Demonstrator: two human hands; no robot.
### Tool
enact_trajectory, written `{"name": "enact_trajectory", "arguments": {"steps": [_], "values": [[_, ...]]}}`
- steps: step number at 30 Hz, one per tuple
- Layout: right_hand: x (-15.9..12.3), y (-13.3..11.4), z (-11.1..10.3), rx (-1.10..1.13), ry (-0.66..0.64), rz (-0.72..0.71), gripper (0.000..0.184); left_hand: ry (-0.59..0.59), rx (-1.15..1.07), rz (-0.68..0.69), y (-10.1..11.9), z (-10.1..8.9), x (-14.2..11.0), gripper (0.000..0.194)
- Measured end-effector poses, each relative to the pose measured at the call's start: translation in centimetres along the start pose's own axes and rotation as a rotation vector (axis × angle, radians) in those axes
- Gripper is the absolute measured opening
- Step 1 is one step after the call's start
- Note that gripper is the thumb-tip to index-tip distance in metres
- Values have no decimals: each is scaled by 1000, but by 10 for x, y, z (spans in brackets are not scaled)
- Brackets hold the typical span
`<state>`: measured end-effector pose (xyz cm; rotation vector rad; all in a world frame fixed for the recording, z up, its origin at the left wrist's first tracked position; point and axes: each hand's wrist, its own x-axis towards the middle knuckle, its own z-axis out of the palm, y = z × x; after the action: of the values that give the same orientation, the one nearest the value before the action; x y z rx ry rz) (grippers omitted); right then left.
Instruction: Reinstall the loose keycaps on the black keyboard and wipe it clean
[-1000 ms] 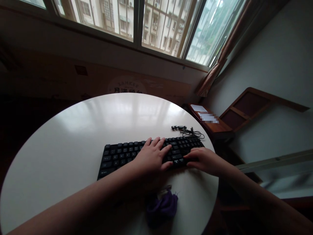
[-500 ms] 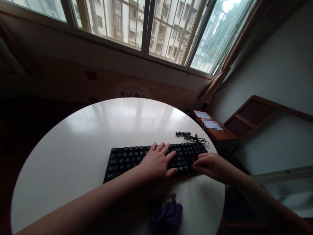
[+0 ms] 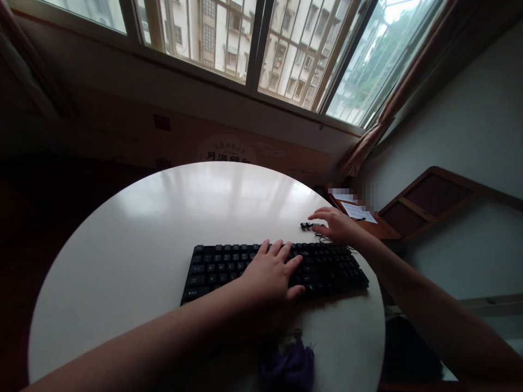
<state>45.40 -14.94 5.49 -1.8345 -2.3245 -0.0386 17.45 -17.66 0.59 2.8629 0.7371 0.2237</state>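
purple cloth at near table edge | left hand flat, fingers spread on keyboard, long axis left-right, gripping nothing | farther right, right hand loosely open, fingertips just by loose keycaps; nearer hand by far

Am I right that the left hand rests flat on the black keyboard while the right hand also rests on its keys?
Not quite. In the head view the left hand rests on the black keyboard, but the right hand is beyond it, at the small black loose pieces.
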Motion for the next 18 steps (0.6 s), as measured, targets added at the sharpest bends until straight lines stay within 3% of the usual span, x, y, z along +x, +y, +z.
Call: {"name": "enact_trajectory", "arguments": {"steps": [5, 10, 14, 18], "values": [[33, 21, 27, -14, -65, 19, 49, 23, -29, 6, 0, 1, -2, 72], [40, 21, 38, -8, -69, -5, 28, 22, -62, 6, 1, 1, -2, 72], [35, 7, 29, 14, 22, -22, 17, 19, -62, 10, 1, 1, -2, 73], [4, -17, -2, 62, 65, -62, 16, 22, -38, 14, 0, 1, -1, 73]]}}
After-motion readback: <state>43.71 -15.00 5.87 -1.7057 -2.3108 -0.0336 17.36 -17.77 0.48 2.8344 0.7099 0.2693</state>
